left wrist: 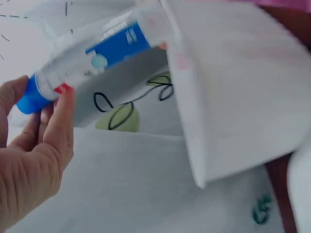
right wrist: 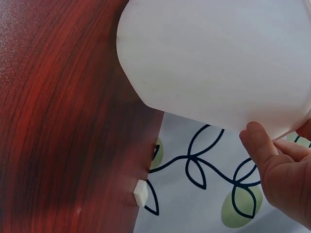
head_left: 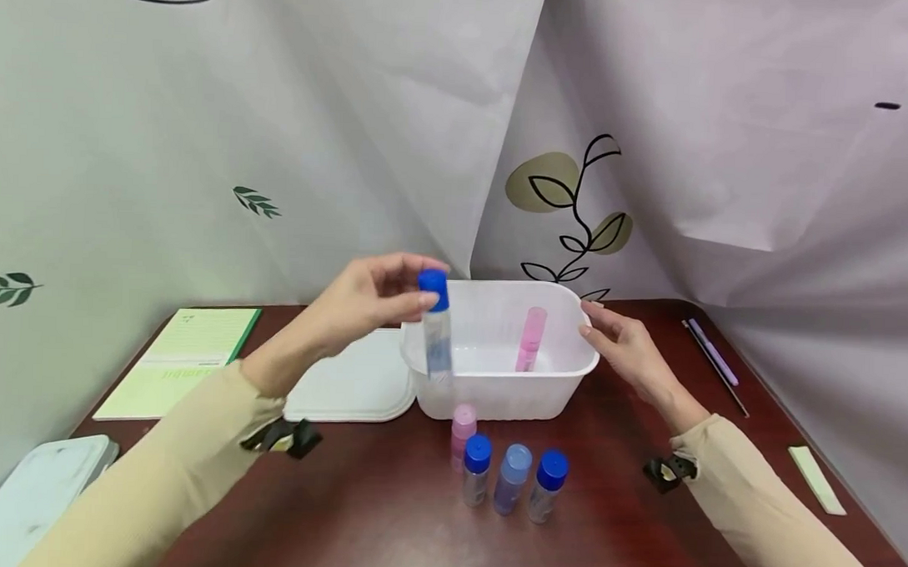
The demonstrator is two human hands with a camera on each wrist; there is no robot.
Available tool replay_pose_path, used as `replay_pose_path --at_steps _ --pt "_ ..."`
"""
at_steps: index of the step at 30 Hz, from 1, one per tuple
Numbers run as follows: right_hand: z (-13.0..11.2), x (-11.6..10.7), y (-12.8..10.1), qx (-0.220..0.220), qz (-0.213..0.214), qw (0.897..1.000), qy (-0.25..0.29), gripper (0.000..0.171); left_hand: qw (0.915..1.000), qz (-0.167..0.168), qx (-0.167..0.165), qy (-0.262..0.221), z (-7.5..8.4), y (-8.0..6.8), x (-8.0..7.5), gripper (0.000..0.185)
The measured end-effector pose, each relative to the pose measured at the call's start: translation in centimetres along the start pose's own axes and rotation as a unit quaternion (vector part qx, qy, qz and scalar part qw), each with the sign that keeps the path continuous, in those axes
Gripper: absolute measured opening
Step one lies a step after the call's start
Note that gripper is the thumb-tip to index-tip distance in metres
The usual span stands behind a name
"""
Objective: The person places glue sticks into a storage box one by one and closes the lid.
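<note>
The left hand (head_left: 369, 293) pinches a clear cylindrical plastic bottle with a dark-blue cap (head_left: 439, 337), raised near the nine-o'clock side of a white oblong plastic tub (head_left: 498, 397); the right hand (head_left: 634, 348) grips the tub's rim at three o'clock; a slim pink cylindrical bottle (head_left: 530, 339) is inside, towards three o'clock; four small capped cylindrical bottles (head_left: 510, 487) stand on the dark-red wood-grained desk (head_left: 326, 513) at six o'clock; a flat white rounded panel (head_left: 353, 380) lies at nine o'clock.
</note>
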State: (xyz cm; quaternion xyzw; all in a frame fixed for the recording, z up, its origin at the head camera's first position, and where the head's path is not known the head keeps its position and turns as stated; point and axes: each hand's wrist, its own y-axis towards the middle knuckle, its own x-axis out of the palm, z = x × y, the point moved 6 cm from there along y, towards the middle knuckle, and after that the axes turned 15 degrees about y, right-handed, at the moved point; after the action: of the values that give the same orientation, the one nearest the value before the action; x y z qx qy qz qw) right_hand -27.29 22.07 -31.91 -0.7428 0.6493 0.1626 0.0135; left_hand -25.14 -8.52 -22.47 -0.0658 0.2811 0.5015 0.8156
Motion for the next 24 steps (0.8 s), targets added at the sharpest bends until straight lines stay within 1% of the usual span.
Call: replay_pose_path --at_steps 2,4,6,9,12,15,18,24 --pt "0.1 0.1 -0.1 0.000 -0.001 1.000 0.001 0.049 0.9999 0.012 0.006 0.003 0.6 1.8 0.4 0.037" --pt "0.1 0.2 -0.1 0.001 -0.003 1.000 0.003 0.049 0.9997 0.019 0.012 -0.009 0.5 3.5 1.5 0.035" --pt "0.2 0.2 -0.1 0.001 -0.002 1.000 0.008 0.049 0.9997 0.015 0.012 -0.017 0.0 5.0 3.1 0.033" --pt "0.2 0.2 -0.1 0.001 0.001 1.000 0.006 0.049 0.9996 -0.014 0.005 -0.024 -1.5 6.6 6.2 0.032" --pt "0.1 0.2 -0.1 0.002 0.001 1.000 -0.001 0.049 0.9988 -0.047 -0.010 -0.009 -3.0 7.5 9.0 0.033" --pt "0.0 0.3 0.0 0.003 -0.001 1.000 -0.010 0.049 0.9973 -0.068 -0.019 0.020 -4.0 8.0 10.7 0.034" --pt "-0.1 0.2 0.0 0.003 0.000 1.000 -0.013 0.049 0.9952 -0.081 -0.021 0.052 -4.4 8.3 11.8 0.034" --pt "0.2 -0.1 0.1 0.005 0.006 1.000 -0.017 0.049 0.9904 -0.102 -0.032 0.088 -4.8 8.8 13.3 0.030"
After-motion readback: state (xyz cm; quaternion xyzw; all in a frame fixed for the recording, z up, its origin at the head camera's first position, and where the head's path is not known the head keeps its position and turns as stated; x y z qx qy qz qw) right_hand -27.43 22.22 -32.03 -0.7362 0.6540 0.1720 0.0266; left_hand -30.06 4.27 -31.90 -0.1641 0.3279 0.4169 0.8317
